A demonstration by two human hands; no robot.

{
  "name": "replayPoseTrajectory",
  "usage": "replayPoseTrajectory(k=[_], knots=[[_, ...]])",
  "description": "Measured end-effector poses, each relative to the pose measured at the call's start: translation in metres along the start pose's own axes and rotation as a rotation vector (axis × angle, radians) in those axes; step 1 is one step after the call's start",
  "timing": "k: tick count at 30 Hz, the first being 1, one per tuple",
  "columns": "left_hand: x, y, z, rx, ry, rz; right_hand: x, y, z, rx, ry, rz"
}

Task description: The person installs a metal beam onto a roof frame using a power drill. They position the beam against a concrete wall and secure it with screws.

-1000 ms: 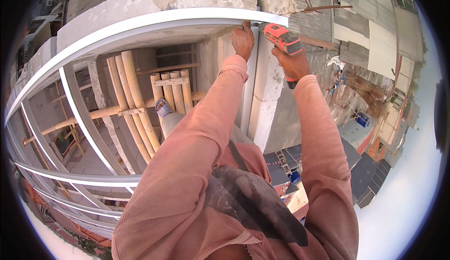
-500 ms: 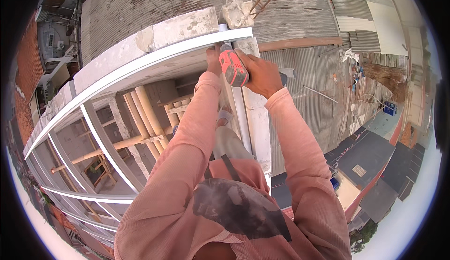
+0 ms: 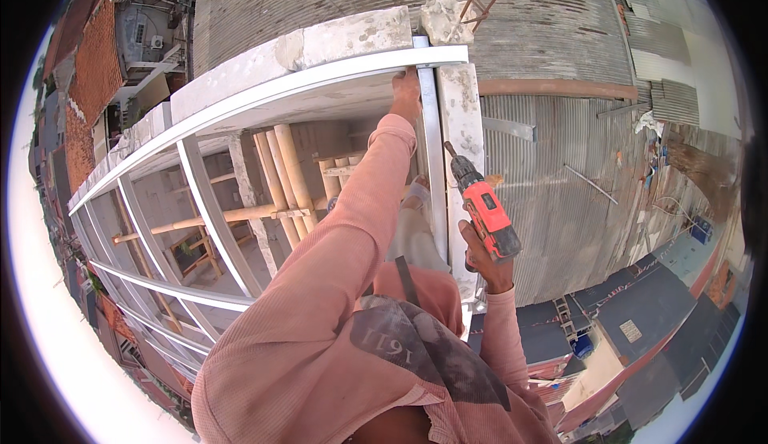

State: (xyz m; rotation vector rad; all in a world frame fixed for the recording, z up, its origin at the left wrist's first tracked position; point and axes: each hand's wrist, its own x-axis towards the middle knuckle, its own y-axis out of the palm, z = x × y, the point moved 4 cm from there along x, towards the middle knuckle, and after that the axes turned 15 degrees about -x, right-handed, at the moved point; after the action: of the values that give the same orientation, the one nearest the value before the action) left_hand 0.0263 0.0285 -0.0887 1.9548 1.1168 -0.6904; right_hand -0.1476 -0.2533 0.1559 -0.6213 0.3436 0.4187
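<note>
My left hand (image 3: 406,90) grips the white metal channel (image 3: 320,67) where it crosses a second, lengthwise channel (image 3: 432,140); its fingertips are partly hidden under the channel. My right hand (image 3: 484,256) is closed on the handle of a red-and-black cordless drill (image 3: 492,218), held lower and to the right, its nose angled up toward the channels but apart from them. A white concrete beam (image 3: 459,116) runs alongside the lengthwise channel, just right of my left hand. My sandaled foot (image 3: 415,193) shows below, beside that channel.
White framing (image 3: 206,196) spans an open drop on the left, with bamboo poles (image 3: 288,176) below. A broken concrete post with bent rebar (image 3: 448,20) rises beyond the corner. Corrugated roofs (image 3: 552,172) lie far down on the right; tiled roofs (image 3: 96,84) lie at the upper left.
My right hand has drawn the drill away from the channel junction, down and to the right. My left hand stays at the junction. The view has shifted with my head.
</note>
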Motion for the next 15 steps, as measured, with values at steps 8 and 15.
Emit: replayPoseTrajectory(k=[8, 15], knots=[[-0.019, 0.005, -0.011, -0.159, -0.183, 0.207, -0.047, 0.007, -0.013, 0.003, 0.027, 0.028], [-0.158, -0.086, -0.030, 0.235, -0.201, 0.392, -0.065, 0.046, -0.018, -0.030, 0.022, 0.177]])
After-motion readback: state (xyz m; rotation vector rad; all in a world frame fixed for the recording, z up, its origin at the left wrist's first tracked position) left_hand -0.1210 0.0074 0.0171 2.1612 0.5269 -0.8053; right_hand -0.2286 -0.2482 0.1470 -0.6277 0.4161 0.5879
